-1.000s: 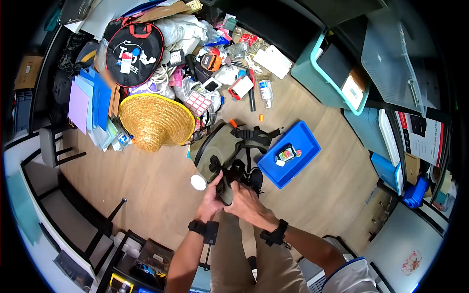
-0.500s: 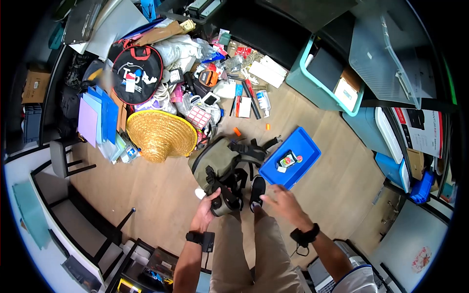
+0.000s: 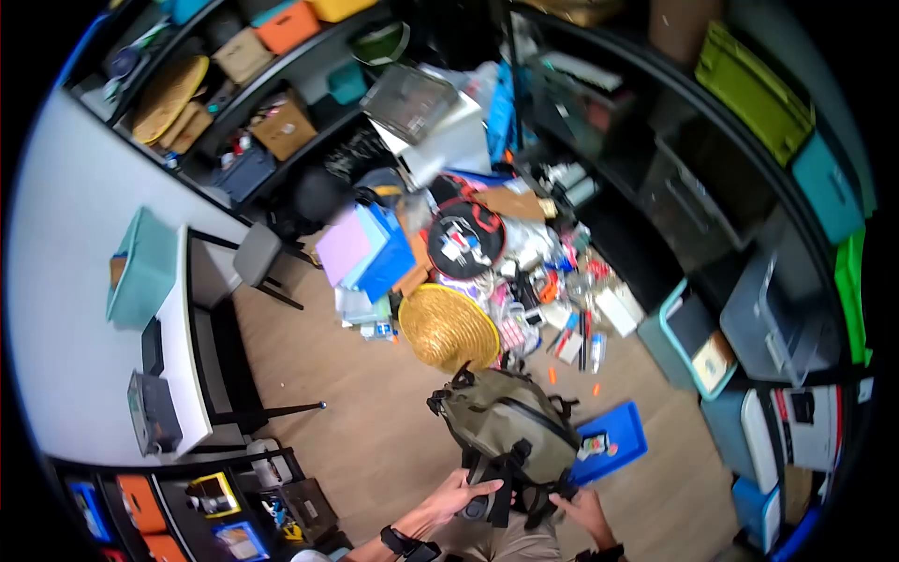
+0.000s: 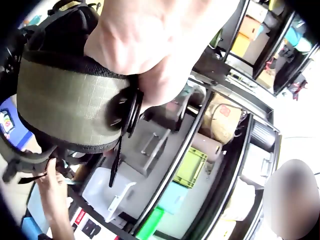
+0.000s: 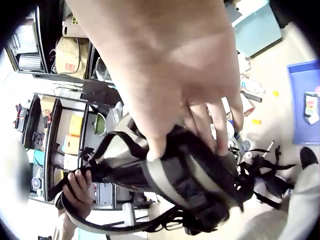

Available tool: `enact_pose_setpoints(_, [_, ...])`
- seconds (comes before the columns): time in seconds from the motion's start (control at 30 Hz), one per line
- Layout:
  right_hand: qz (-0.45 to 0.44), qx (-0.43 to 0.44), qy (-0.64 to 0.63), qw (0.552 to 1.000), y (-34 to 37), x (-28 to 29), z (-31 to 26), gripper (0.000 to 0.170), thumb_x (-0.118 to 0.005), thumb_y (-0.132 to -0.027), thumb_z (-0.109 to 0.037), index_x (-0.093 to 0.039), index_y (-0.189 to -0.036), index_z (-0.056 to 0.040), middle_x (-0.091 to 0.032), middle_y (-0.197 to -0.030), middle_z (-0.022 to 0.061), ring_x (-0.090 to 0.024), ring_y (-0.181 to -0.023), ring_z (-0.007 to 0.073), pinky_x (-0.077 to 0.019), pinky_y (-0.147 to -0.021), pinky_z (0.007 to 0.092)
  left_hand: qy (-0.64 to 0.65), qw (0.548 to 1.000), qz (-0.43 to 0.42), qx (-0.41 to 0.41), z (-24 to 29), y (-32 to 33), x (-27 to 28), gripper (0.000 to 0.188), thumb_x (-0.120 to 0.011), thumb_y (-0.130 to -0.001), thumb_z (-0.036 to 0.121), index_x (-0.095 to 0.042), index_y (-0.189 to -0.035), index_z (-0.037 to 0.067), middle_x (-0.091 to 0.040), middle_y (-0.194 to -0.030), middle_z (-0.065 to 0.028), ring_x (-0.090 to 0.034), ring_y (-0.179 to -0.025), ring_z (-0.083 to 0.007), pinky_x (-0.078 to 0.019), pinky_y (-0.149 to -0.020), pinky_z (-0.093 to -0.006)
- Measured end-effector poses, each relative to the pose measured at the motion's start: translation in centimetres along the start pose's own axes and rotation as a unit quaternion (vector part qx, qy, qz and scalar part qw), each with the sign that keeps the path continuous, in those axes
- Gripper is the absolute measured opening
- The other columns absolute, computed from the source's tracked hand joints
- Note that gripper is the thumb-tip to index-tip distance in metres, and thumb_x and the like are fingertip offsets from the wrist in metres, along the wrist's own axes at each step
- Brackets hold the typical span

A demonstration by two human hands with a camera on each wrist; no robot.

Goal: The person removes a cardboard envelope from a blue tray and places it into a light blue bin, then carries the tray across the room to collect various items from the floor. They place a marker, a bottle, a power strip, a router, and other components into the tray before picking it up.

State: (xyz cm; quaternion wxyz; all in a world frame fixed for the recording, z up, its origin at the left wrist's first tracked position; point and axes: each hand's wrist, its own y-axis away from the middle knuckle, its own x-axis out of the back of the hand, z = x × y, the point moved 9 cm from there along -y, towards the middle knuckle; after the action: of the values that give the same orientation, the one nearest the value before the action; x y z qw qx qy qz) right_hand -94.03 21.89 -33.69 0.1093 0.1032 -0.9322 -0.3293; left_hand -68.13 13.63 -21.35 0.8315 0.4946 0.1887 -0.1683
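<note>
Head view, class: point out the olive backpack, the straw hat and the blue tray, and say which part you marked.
Olive backpack (image 3: 510,428), head view: on the fabric of its body.
Straw hat (image 3: 446,328), head view: on its woven straw.
Blue tray (image 3: 627,431), head view: on a bare part inside it.

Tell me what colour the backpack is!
The backpack is mostly olive green with black parts; the head view shows it best.

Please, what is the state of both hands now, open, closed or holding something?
Left hand: closed, holding the olive bag.
Right hand: closed, holding the same bag.
</note>
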Motion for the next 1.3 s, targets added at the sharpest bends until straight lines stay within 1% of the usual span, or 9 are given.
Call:
enact_pose_setpoints(0.07, [-0.021, -0.046, -0.079, 0.996, 2.1, -0.9, -0.8, 0.055, -0.084, -0.087, -0.019, -0.059, -0.13, 0.0052, -0.074, -0.102, 0.0066, -0.069, -0.095, 0.0141, -0.0554, -0.086, 0.0332, -0.008, 0.999, -0.013, -0.047, 2.6, 3.3, -1.6, 0.033, -0.072, -0.099, 0.018, -0.069, -0.114, -0.01, -0.077, -0.107, -0.0183, -0.075, -0.098, -0.0249, -0.0601, -0.089, -0.0365])
enact_pose_setpoints(0.17, [-0.071, -0.053, -0.048, 0.995, 3.0, -1.0, 1.1, 0.041, -0.077, -0.094, -0.024, -0.066, -0.122, 0.0029, -0.072, -0.111, 0.0118, -0.062, -0.111, 0.0141, -0.0503, -0.098, 0.0361, -0.047, 0.992, -0.027, -0.118, 6.7, 8.6, -4.5, 0.033, -0.072, -0.099, 0.019, -0.07, -0.114, -0.01, -0.077, -0.108, -0.0177, -0.076, -0.097, -0.0236, -0.059, -0.09, -0.032])
enact_pose_setpoints(0.23, [-0.109, -0.036, -0.106, 0.988, 5.4, -0.4, -3.7, 0.041, -0.075, -0.095, -0.023, -0.065, -0.123, 0.0042, -0.071, -0.113, 0.0139, -0.063, -0.112, 0.0158, -0.0509, -0.098, 0.0372, -0.168, 0.977, -0.024, -0.132, 8.0, 12.1, -5.9, 0.035, -0.072, -0.099, 0.02, -0.07, -0.117, -0.01, -0.077, -0.107, -0.0171, -0.076, -0.095, -0.0223, -0.0586, -0.089, -0.0301])
enact_pose_setpoints(0.5, [-0.266, 0.066, -0.294, 0.916, 15.6, -3.4, -22.5, 0.042, -0.07, -0.098, -0.019, -0.061, -0.127, 0.0089, -0.071, -0.12, 0.0211, -0.067, -0.115, 0.022, -0.0532, -0.1, 0.0409, -0.079, 0.961, 0.027, -0.265, 6.1, 24.6, -8.8, 0.035, -0.07, -0.099, 0.015, -0.063, -0.125, -0.009, -0.076, -0.108, -0.0179, -0.075, -0.098, -0.0252, -0.0627, -0.086, -0.0393])
enact_pose_setpoints(0.8, [-0.322, 0.195, 0.054, 0.925, 21.3, -8.0, -36.1, 0.03, -0.069, -0.1, -0.02, -0.075, -0.111, 0.008, -0.079, -0.106, 0.0111, -0.072, -0.095, 0.0142, -0.058, -0.087, 0.0308, -0.008, 0.921, 0.171, -0.351, 1.7, 37.8, -4.4, 0.031, -0.072, -0.094, 0.012, -0.067, -0.111, -0.013, -0.075, -0.098, -0.0251, -0.077, -0.087, -0.0331, -0.064, -0.081, -0.0433])
enact_pose_setpoints(0.93, [-0.403, 0.229, 0.061, 0.884, 20.1, -13.9, -35.2, 0.034, -0.072, -0.099, -0.029, -0.076, -0.117, 0.0005, -0.079, -0.109, 0.009, -0.068, -0.093, 0.0094, -0.0545, -0.086, 0.0274, 0.056, 0.896, 0.215, -0.384, -2.3, 41.0, -1.1, 0.03, -0.074, -0.091, 0.011, -0.067, -0.107, -0.014, -0.074, -0.094, -0.0253, -0.077, -0.085, -0.0341, -0.0647, -0.08, -0.0454])
enact_pose_setpoints(1.07, [-0.346, 0.26, 0.205, 0.878, 20.0, -18.7, -34.8, 0.052, -0.079, -0.092, -0.043, -0.062, -0.074, 0.0033, -0.041, -0.059, -0.0037, -0.037, -0.059, 0.0091, -0.0329, -0.052, 0.0339, 0.134, 0.88, 0.236, -0.389, -7.4, 43.9, 3.2, 0.028, -0.075, -0.091, 0.009, -0.068, -0.104, -0.015, -0.074, -0.093, -0.0251, -0.077, -0.084, -0.0352, -0.0652, -0.079, -0.0475])
enact_pose_setpoints(1.23, [-0.38, 0.22, 0.265, 0.859, 22.7, -27.1, -35.9, 0.037, -0.078, -0.094, -0.035, -0.077, -0.098, 0.0015, -0.064, -0.073, -0.0011, -0.05, -0.066, 0.0082, -0.0444, -0.059, 0.0286, 0.126, 0.897, 0.204, -0.371, -10.8, 47.8, 9.7, 0.027, -0.072, -0.094, 0.009, -0.068, -0.108, -0.014, -0.076, -0.097, -0.0218, -0.076, -0.089, -0.0314, -0.0629, -0.085, -0.0426])
enact_pose_setpoints(1.3, [-0.448, 0.211, 0.116, 0.861, 24.6, -31.3, -36.6, 0.032, -0.077, -0.095, -0.03, -0.078, -0.111, -0.0015, -0.077, -0.09, 0.003, -0.062, -0.078, 0.0083, -0.0532, -0.074, 0.0273, 0.108, 0.905, 0.204, -0.358, -11.8, 49.0, 13.0, 0.028, -0.072, -0.093, 0.009, -0.068, -0.109, -0.014, -0.075, -0.097, -0.022, -0.076, -0.087, -0.032, -0.0628, -0.083, -0.0426])
